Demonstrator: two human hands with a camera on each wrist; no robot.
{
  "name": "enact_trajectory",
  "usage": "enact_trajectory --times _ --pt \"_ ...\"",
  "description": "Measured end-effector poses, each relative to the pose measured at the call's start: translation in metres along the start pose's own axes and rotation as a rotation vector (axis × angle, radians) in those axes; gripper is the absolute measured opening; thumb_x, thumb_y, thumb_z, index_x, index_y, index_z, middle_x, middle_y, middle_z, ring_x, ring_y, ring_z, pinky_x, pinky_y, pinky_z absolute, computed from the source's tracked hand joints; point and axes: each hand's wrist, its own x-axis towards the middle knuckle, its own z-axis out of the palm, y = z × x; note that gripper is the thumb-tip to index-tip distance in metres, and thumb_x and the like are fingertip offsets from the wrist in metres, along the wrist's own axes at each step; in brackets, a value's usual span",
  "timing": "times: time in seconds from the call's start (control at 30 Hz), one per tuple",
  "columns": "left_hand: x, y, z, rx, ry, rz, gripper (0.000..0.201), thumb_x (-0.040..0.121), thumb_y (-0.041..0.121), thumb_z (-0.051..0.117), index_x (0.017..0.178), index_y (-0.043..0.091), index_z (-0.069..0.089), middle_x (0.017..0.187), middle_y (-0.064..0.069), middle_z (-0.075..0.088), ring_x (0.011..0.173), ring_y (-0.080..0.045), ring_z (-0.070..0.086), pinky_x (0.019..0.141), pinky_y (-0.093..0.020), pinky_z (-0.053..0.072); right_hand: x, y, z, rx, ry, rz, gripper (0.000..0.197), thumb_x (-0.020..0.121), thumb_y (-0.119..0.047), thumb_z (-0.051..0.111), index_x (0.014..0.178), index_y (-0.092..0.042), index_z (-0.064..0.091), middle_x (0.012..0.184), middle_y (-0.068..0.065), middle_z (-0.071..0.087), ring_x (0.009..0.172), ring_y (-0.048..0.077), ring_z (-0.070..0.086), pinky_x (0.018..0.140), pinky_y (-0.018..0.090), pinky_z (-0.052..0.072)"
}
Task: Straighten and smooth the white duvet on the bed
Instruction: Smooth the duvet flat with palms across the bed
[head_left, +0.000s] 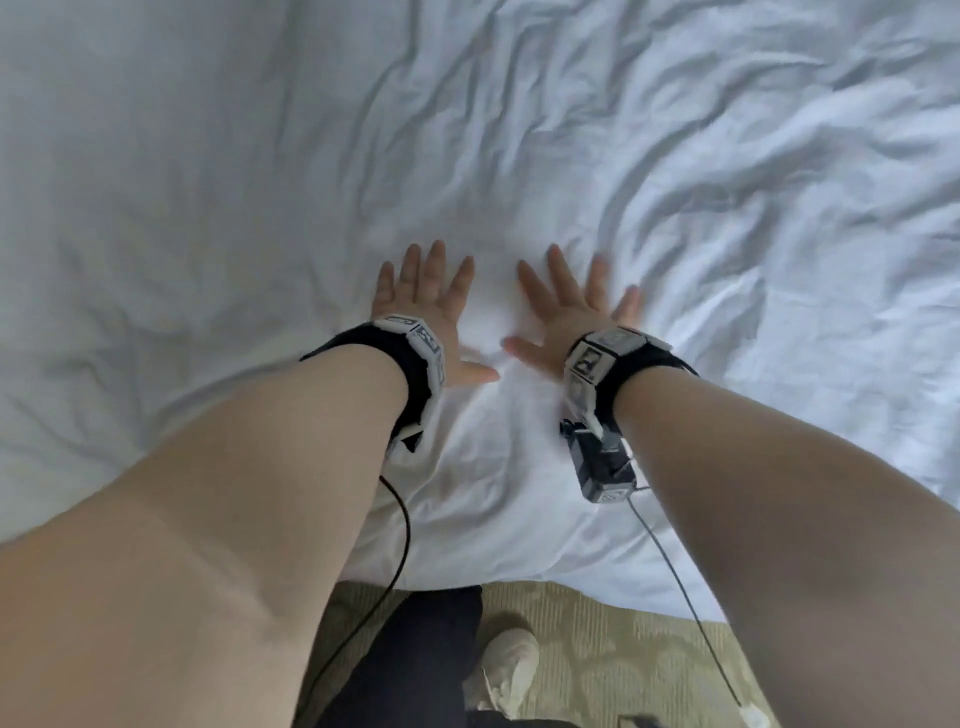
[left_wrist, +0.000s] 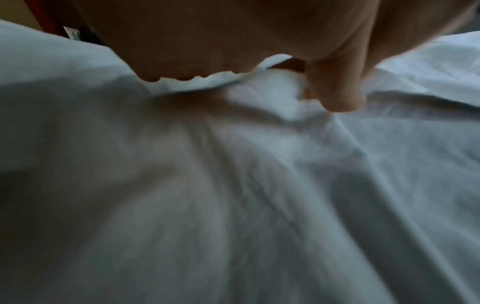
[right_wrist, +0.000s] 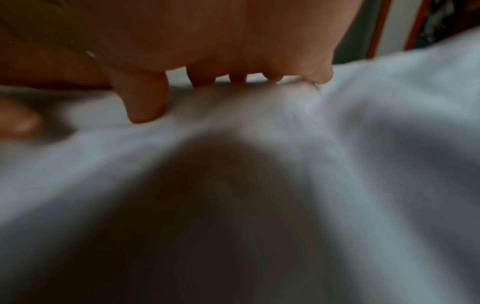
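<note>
The white duvet (head_left: 519, 156) covers the bed and fills most of the head view, with deep creases at the upper right and finer wrinkles on the left. My left hand (head_left: 426, 306) lies flat on it near the middle, fingers straight and spread. My right hand (head_left: 574, 306) presses flat beside it, fingers also spread, the thumbs nearly meeting. In the left wrist view my palm (left_wrist: 207, 41) sits on bunched duvet (left_wrist: 233, 185). The right wrist view shows my right hand's fingers (right_wrist: 145, 98) touching the blurred duvet (right_wrist: 389, 144).
The duvet's near edge hangs over the bed side above a beige patterned carpet (head_left: 623, 649). My dark trouser leg (head_left: 415, 660) and a light shoe (head_left: 506, 660) stand on it. Cables (head_left: 400, 545) trail from both wrist bands.
</note>
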Motion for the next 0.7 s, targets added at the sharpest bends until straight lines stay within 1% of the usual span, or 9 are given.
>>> enact_trajectory --times 0.07,0.13,0.2,0.27,0.4,0.5,0.57,0.63,0.7 --pt "0.014 0.01 0.004 0.009 -0.035 0.045 0.125 0.067 0.082 0.049 0.145 0.025 -0.029 0.151 -0.009 -0.038 0.141 -0.034 -0.031 0.117 -0.052 -0.013 -0.003 0.027 0.022 0.07 -0.066 0.163 0.088 0.082 -0.078 0.025 0.145 -0.04 -0.024 0.152 -0.009 -0.035 0.141 0.025 -0.032 0.111 0.063 -0.013" --pt "0.017 0.024 0.014 0.066 -0.077 0.084 0.132 0.063 0.084 0.051 0.144 0.021 -0.032 0.149 -0.011 -0.041 0.138 -0.036 -0.035 0.115 -0.054 -0.016 -0.028 0.055 0.049 0.167 -0.102 0.339 0.092 0.079 -0.082 0.018 0.145 -0.037 -0.027 0.151 -0.006 -0.037 0.14 0.025 -0.034 0.112 0.06 -0.014" --pt "0.016 0.039 0.022 0.087 -0.094 0.077 0.138 0.061 0.086 0.051 0.143 0.015 -0.034 0.147 -0.014 -0.042 0.137 -0.037 -0.036 0.114 -0.055 -0.018 -0.054 0.073 0.064 0.217 -0.174 0.434 0.094 0.078 -0.083 0.017 0.145 -0.035 -0.028 0.15 -0.004 -0.039 0.139 0.026 -0.036 0.112 0.06 -0.015" --pt "0.015 0.056 0.017 0.071 -0.112 0.076 0.14 0.06 0.086 0.052 0.141 0.013 -0.036 0.147 -0.016 -0.043 0.137 -0.037 -0.036 0.114 -0.056 -0.016 -0.061 0.083 0.062 0.234 -0.224 0.447 0.095 0.079 -0.082 0.021 0.144 -0.033 -0.029 0.15 -0.003 -0.041 0.138 0.028 -0.037 0.11 0.062 -0.017" --pt "0.02 0.098 -0.006 0.095 -0.035 0.214 0.131 0.064 0.082 0.052 0.143 0.023 -0.033 0.147 -0.015 -0.042 0.138 -0.035 -0.036 0.116 -0.054 -0.013 -0.059 0.106 0.051 0.22 -0.077 0.373 0.092 0.081 -0.079 0.026 0.144 -0.037 -0.027 0.151 -0.004 -0.038 0.14 0.029 -0.033 0.11 0.063 -0.015" --pt "0.011 0.128 0.008 0.225 -0.109 0.336 0.129 0.063 0.084 0.051 0.144 0.025 -0.032 0.148 -0.011 -0.042 0.136 -0.036 -0.038 0.113 -0.056 -0.018 -0.09 0.129 0.078 0.351 -0.165 0.486 0.094 0.079 -0.081 0.022 0.147 -0.035 -0.024 0.152 -0.008 -0.035 0.14 0.025 -0.034 0.112 0.059 -0.016" --pt "-0.004 0.141 0.036 0.297 -0.177 0.326 0.132 0.06 0.087 0.049 0.143 0.024 -0.034 0.146 -0.01 -0.045 0.134 -0.037 -0.041 0.111 -0.056 -0.022 -0.118 0.14 0.102 0.379 -0.211 0.538 0.096 0.079 -0.082 0.023 0.146 -0.035 -0.025 0.151 -0.007 -0.037 0.139 0.026 -0.036 0.113 0.057 -0.016" --pt "-0.018 0.153 0.055 0.326 -0.183 0.284 0.135 0.058 0.09 0.045 0.14 0.022 -0.038 0.144 -0.01 -0.047 0.131 -0.039 -0.043 0.11 -0.058 -0.022 -0.131 0.148 0.111 0.366 -0.22 0.538 0.097 0.079 -0.08 0.028 0.145 -0.034 -0.027 0.15 -0.004 -0.039 0.138 0.026 -0.037 0.113 0.057 -0.017" --pt "-0.028 0.172 0.052 0.312 -0.156 0.297 0.131 0.061 0.087 0.046 0.139 0.023 -0.038 0.145 -0.01 -0.046 0.133 -0.036 -0.042 0.11 -0.057 -0.024 -0.132 0.153 0.104 0.362 -0.145 0.514 0.1 0.079 -0.08 0.032 0.145 -0.035 -0.027 0.15 -0.001 -0.039 0.139 0.026 -0.035 0.113 0.057 -0.018"
